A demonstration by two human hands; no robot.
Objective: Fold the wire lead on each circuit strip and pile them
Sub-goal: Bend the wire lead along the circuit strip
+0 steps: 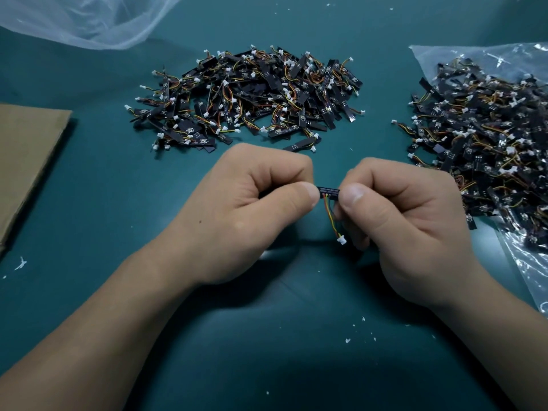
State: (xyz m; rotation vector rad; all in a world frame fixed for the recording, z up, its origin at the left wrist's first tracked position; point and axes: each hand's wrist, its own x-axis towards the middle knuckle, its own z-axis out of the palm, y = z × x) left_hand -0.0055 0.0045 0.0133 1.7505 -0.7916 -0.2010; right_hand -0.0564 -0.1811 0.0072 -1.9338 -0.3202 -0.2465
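Between my two hands I hold one small black circuit strip (328,192) level above the table. My left hand (252,212) pinches its left end between thumb and curled fingers. My right hand (406,223) pinches its right end the same way. From the strip's underside a red, yellow and green wire lead (332,218) hangs straight down and ends in a small white connector (341,240). A big pile of strips (246,96) lies at the back centre. A second heap of strips (486,143) lies on a plastic bag at the right.
The table (118,179) has a teal cover. A clear plastic bag (530,268) lies under the right heap. Another crumpled plastic sheet (89,19) sits at the back left. A brown cardboard piece (26,155) lies at the left edge. White scraps dot the cloth.
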